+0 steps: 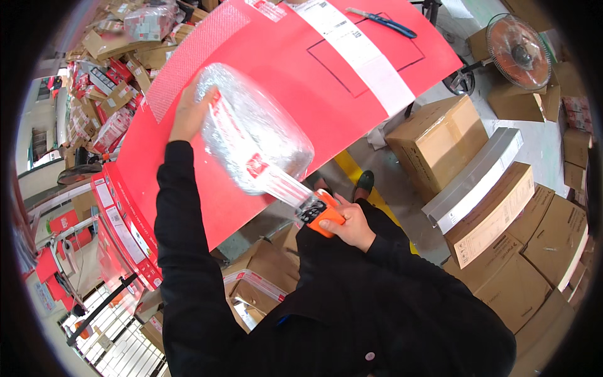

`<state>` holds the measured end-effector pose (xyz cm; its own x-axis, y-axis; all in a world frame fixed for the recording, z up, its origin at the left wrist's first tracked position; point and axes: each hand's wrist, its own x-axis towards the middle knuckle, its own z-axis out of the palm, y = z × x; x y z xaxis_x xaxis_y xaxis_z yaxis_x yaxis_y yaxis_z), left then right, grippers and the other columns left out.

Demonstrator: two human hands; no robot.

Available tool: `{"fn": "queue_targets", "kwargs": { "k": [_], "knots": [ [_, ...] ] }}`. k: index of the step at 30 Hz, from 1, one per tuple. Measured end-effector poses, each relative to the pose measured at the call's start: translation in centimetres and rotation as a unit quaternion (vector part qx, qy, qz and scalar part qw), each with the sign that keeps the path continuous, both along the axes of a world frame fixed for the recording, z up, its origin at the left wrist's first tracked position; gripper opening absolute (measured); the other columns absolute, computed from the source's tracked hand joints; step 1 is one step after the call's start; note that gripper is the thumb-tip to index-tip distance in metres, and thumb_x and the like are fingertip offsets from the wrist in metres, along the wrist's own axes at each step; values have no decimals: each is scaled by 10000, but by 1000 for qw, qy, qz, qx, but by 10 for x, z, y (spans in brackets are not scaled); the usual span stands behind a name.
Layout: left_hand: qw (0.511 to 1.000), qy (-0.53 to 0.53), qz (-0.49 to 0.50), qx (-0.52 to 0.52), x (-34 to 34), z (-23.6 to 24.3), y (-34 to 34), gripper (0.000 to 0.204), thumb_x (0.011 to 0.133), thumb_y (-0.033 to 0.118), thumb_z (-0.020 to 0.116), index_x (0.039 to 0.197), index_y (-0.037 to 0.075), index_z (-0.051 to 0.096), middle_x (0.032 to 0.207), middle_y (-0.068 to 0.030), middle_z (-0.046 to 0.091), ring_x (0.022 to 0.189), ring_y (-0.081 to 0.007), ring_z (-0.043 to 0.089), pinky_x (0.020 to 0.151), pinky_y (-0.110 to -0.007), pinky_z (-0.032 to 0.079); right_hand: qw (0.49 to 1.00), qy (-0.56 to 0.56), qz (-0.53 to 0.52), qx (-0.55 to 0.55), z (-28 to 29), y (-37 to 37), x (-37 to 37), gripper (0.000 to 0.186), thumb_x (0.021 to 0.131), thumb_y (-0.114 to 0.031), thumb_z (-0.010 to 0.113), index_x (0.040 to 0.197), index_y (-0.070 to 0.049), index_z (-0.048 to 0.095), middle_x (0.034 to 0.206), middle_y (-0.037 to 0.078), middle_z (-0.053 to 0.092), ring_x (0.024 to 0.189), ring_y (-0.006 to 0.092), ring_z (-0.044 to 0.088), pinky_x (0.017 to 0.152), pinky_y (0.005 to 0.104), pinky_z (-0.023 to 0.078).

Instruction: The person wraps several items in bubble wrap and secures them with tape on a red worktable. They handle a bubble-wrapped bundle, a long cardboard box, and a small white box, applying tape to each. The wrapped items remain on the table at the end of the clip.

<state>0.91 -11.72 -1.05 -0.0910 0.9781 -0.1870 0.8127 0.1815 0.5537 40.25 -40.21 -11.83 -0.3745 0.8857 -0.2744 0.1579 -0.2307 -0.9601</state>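
A package in clear bubble wrap (267, 129) rests on the red tabletop (352, 119). My left hand (190, 113) grips its far left side, with fingers on the wrap near one end of a tape strip (229, 119). That white and red strip runs across the package and stretches past its near edge to an orange tape dispenser (326, 217). Wrapped around the dispenser's handle is my right hand (353, 226), just off the table's near edge. A blue utility knife (389, 24) lies on the far right part of the table, beside a white label strip (352, 53).
Cartons and parcels (113, 94) are heaped behind the table at the far left. To the right stand a large brown carton (436, 141), a long grey box (474, 179) and several stacked cartons (521, 276). A fan (519, 51) stands at the far right. An opened carton (267, 270) sits below the table edge.
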Motion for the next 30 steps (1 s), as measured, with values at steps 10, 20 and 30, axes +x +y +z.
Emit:
{"fn": "queue_targets", "kwargs": {
  "k": [10,20,30],
  "knots": [
    [906,-373,134,-149,-81,-42,85,702,1048,408,633,1628,79,414,1540,-167,581,1407,-311,580,1177,-422,463,997,50,-60,-3,66,104,-68,291,976,-250,765,1028,36,780,928,130,753,928,216,720,975,397,509],
    [577,-756,262,-161,156,-138,-202,567,1120,382,496,1589,67,459,1498,-154,621,1355,-301,627,1155,-434,503,998,-47,34,-34,247,83,4,406,1085,-317,635,1198,65,711,1039,100,764,948,173,708,1095,408,492],
    [863,-306,61,-398,167,-74,-314,423,1098,328,517,1293,-32,623,981,-176,754,779,-324,771,702,-461,634,982,-35,60,-174,173,101,8,525,1087,-431,624,1198,74,715,985,41,736,829,81,655,712,277,550]
  ]
}}
